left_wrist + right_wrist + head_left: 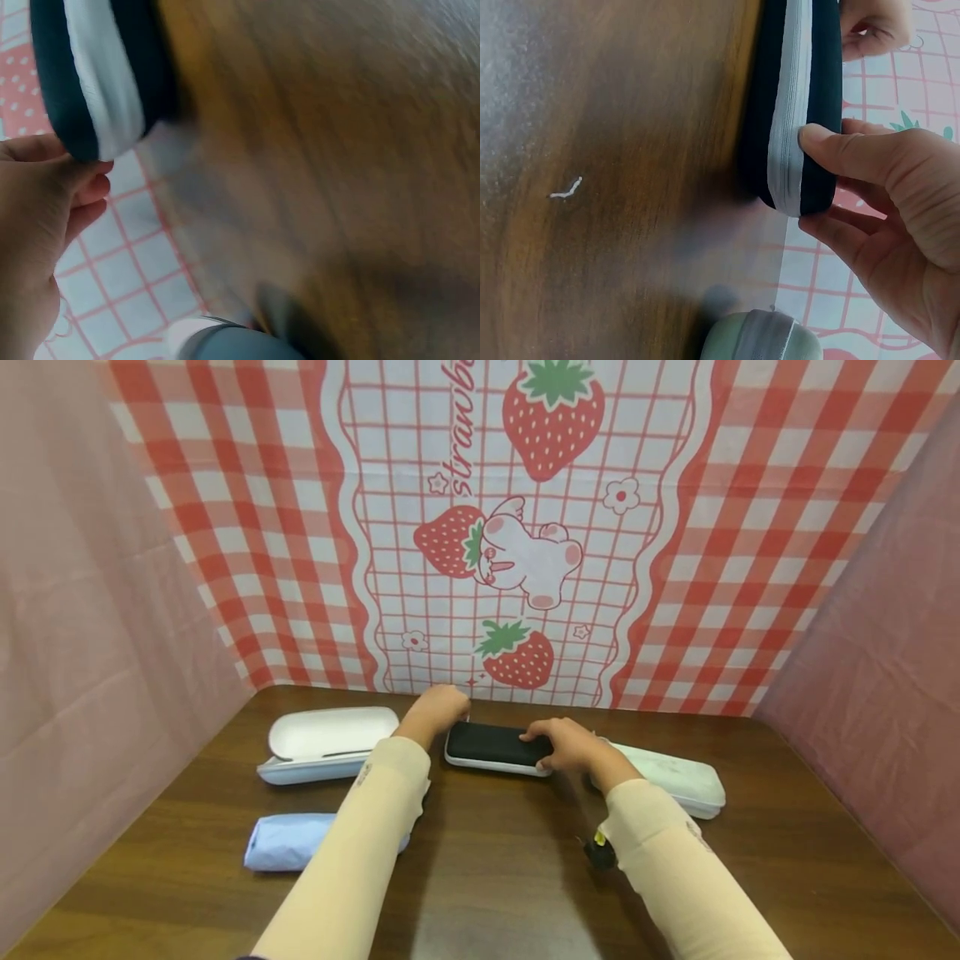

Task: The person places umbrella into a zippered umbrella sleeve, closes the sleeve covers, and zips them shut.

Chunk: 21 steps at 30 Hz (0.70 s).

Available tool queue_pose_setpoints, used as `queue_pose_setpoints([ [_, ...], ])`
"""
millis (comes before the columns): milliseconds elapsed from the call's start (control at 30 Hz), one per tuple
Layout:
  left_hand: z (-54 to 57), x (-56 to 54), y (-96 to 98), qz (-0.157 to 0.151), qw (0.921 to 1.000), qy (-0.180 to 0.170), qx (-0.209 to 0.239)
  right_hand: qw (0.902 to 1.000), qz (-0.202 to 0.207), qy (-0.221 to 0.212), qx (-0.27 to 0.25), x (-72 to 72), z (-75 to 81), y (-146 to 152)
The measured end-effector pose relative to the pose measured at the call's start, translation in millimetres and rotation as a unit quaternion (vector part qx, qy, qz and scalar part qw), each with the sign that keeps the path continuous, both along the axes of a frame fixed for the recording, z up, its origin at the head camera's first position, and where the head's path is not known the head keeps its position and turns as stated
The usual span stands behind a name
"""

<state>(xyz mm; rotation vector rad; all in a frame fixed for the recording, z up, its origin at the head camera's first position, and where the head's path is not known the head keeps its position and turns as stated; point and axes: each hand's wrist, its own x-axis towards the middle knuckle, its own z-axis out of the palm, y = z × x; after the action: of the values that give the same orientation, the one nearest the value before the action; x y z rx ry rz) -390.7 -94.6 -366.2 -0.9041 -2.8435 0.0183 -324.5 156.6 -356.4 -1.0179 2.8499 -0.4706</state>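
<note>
A black zip case [487,743] with a white zipper band [787,120] lies on the table near the back cloth. At its left end my left hand [437,710] has its fingers curled, with thumb and fingertips pinching at the case's rounded end [75,142]; whether they hold a zipper pull is hidden. My right hand [573,747] grips the opposite end. In the right wrist view, its thumb [817,139] presses by the zipper band while the other fingers reach around the black side. The zipper band looks closed along the visible side.
An open pale blue case with white lining [333,735] lies at the left. A light blue folded bundle [285,842] sits nearer, partly behind my left sleeve. To the right are a mint green case [667,777] and a small black-and-yellow item [600,852]. Checked cloth [270,527] hangs behind.
</note>
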Motion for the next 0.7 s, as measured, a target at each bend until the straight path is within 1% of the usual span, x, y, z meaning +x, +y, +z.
queue_pose_setpoints([
  [67, 4.2, 2.7, 1.6, 0.007, 0.9999, -0.007, 0.002, 1.0, -0.009, 0.001, -0.001, 1.7, 0.0, -1.4],
  [133, 7.7, 5.9, 3.0, 0.017, 0.9995, -0.024, 0.011, 0.9999, -0.014, 0.008, -0.001, 3.7, -1.3, -2.6],
  [267, 12.7, 13.2, 3.3, 0.051, 0.9963, -0.066, 0.021, 0.9993, -0.021, 0.03, -0.005, 7.2, -5.6, -4.9],
  [367, 16.2, 18.7, 1.2, 0.071, 0.9934, -0.087, 0.022, 0.9983, -0.022, 0.054, 0.0, 9.4, -8.1, -6.0],
  [467, 20.0, 24.1, -2.6, 0.086, 0.9911, -0.095, 0.036, 0.9964, -0.024, 0.082, 0.007, 12.3, -9.0, -7.4],
  [600, 28.4, 32.2, -7.0, 0.105, 0.9874, -0.102, 0.06, 0.9929, -0.023, 0.116, 0.011, 18.0, -7.6, -11.2],
  [700, 36.2, 38.5, -8.4, 0.115, 0.9856, -0.113, 0.052, 0.9911, -0.029, 0.13, 0.001, 22.4, -6.2, -14.6],
])
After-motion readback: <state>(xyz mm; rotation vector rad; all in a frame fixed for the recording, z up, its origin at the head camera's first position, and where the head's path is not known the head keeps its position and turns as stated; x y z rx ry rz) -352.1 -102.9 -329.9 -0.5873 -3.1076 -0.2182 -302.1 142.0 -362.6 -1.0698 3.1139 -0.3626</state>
